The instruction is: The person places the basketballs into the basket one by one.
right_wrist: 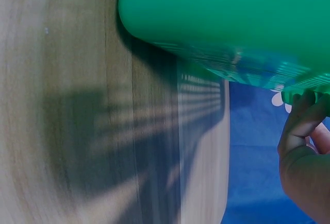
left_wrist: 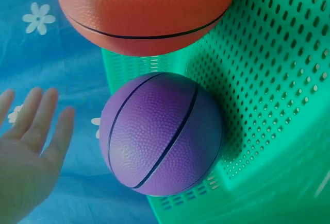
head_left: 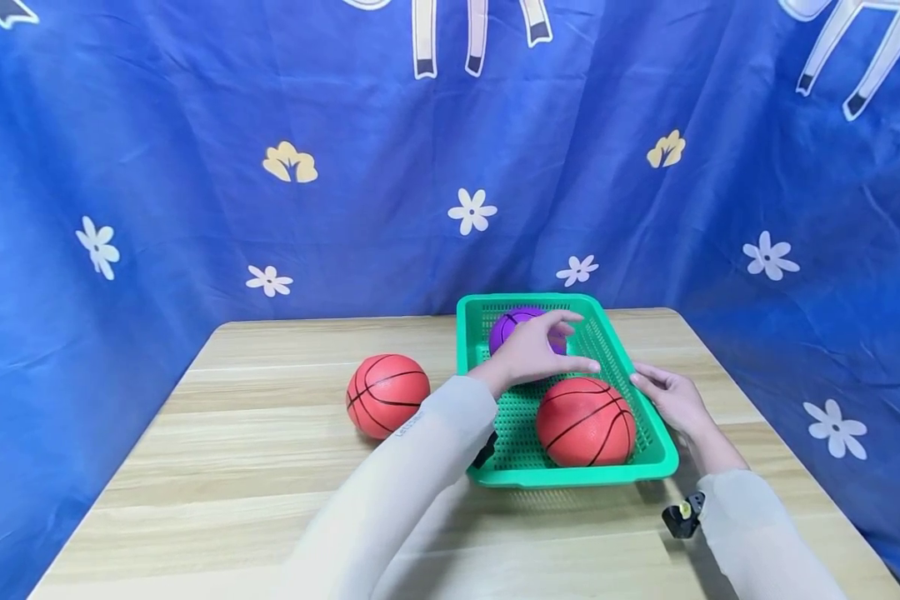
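Note:
A green plastic basket (head_left: 570, 477) with perforated walls stands on the table, holding a purple basketball (head_left: 504, 327) at its far end and an orange-red basketball (head_left: 587, 422) at its near end. My left hand (head_left: 536, 350) is over the basket between the two balls, thumb and fingers spread apart with nothing between them. It partly hides the purple ball in the head view. My right hand (head_left: 675, 400) grips the basket's right rim, thumb on top and fingers beneath; the right wrist view shows those fingers curled at the rim.
Left of the basket, a second orange-red basketball (head_left: 387, 396) rests on the wood-grain table (head_left: 270, 467). Behind and on both sides hangs a blue curtain (head_left: 375, 208) printed with white flowers. A small black device (head_left: 682, 515) is strapped at the right wrist.

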A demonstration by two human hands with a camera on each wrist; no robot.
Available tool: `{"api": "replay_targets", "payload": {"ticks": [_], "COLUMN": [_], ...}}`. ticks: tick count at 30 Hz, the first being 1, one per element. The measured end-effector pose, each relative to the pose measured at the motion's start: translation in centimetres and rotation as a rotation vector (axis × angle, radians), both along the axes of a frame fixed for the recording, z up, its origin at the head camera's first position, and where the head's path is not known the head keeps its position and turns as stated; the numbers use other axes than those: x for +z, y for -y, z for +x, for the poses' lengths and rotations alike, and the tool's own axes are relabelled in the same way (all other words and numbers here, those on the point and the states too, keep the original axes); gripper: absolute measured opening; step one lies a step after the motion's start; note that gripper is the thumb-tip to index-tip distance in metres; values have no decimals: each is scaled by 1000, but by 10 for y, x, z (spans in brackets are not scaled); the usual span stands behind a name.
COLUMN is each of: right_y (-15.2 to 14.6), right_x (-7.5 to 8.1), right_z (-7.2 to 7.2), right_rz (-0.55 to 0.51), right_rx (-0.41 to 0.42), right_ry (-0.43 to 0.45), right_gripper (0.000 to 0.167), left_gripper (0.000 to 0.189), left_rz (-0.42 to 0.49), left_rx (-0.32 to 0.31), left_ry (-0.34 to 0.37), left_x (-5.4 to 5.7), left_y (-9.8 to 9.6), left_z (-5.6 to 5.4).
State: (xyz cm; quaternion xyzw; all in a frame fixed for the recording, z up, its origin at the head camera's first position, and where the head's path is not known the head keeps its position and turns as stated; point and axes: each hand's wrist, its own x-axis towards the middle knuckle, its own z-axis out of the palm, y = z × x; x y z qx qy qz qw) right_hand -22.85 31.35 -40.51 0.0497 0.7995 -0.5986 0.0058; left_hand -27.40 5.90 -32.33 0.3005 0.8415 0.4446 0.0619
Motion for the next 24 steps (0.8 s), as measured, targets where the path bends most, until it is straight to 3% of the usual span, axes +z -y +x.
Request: {"api": "replay_targets", "payload": {"ticks": [6,11,18,24], "right_y": [0,1,1,1], "right_x": [-1,-1,-1,-2], "right_z": [1,1,2,0], "right_rz": [10,41,79,72], "right_rx": [-1,-7,-12,-9], "right_ry": [3,17,3,2], "right_gripper": [62,64,64,64], "left_gripper": [66,59,55,53], "left_rz": [150,227,265,259], "left_rx": [127,192,246,280], "left_ry": [-62,-106,-225,-320], "left_x": [10,17,27,26], "left_y": [13,27,55,87], "left_z": [4,5,3,2]}}
